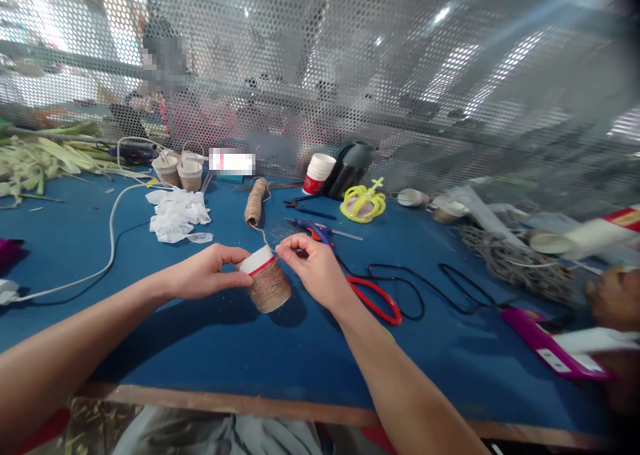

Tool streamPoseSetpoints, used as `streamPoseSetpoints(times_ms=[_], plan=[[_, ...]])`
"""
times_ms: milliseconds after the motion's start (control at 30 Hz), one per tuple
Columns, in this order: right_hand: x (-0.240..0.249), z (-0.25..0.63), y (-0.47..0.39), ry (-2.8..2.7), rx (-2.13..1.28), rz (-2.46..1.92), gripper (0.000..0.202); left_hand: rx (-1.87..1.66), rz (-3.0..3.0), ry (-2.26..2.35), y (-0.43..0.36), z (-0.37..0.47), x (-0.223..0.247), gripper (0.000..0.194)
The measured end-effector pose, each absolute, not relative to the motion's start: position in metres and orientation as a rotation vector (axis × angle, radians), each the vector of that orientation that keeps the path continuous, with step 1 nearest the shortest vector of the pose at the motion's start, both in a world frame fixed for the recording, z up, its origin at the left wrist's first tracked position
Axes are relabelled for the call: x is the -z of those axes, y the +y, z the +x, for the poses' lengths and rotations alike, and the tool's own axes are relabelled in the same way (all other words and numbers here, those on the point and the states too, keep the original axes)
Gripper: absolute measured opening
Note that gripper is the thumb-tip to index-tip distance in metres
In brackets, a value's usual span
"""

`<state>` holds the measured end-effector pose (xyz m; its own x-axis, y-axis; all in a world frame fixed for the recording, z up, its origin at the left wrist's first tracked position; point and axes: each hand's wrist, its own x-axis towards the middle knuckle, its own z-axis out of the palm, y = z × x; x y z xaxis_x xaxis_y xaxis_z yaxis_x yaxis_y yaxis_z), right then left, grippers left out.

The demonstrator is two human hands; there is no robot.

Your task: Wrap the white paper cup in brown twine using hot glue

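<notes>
The cup [273, 293] leans in the left hand [200, 273], whose grip is closed on its upper part; the right hand [320, 268] pinches the twine [267, 237] just beside its rim. Best, I judge, to keep light tension, turn the cup evenly and lay each round snug against the last, without squashing the wall. The blue surface [200, 355] spreads around the cup. Beyond the cup sit the glue gun [320, 230], to its right, and the twine roll [256, 204]; farther back, stacked paper cups [321, 168], then a perforated metal screen [280, 108].
</notes>
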<state>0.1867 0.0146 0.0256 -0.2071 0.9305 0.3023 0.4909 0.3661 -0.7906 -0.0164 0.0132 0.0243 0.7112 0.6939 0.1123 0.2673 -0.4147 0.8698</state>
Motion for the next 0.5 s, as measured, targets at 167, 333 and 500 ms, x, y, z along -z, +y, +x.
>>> streamPoseSetpoints(times_ms=[167,333,500], plan=[[-0.0252,0.1855,0.014,-1.834,-0.754,-1.273,0.02,-0.611,1.994,0.697,0.0124,-0.017,-0.0256,0.023],[-0.0257,0.1856,0.0133,-1.81,-0.85,-1.277,0.023,-0.627,2.01,0.679,0.013,-0.0177,-0.0265,0.023],[-0.0217,0.1856,0.0142,-1.79,-0.837,-1.253,0.024,-0.622,2.034,0.668,0.0126,-0.019,-0.0278,0.024]])
